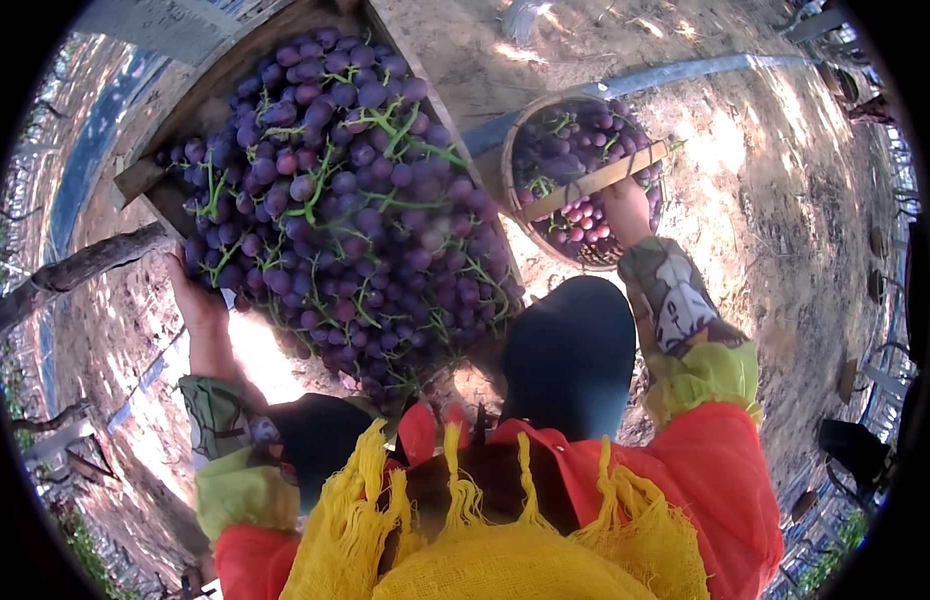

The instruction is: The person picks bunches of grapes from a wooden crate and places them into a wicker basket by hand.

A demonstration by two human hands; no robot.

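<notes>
A big heap of purple grapes on green stems (345,202) fills a wooden crate (435,97) in front of me. My left hand (199,296) rests against the lower left side of the heap; its fingertips are partly hidden there. To the right stands a round woven basket (519,124) with more grapes (577,139) in it. A flat wooden handle (592,180) crosses its top. My right hand (628,208) reaches into the basket beside this handle, among redder grapes (581,221). Its fingers are hidden, so whether it grips anything does not show.
A rough wooden post (82,270) comes in from the left, close to the crate's corner. A dark hose or strip (675,75) runs over the sunlit bare soil (780,225) behind the basket. My knees (574,352) are just below the crate and basket.
</notes>
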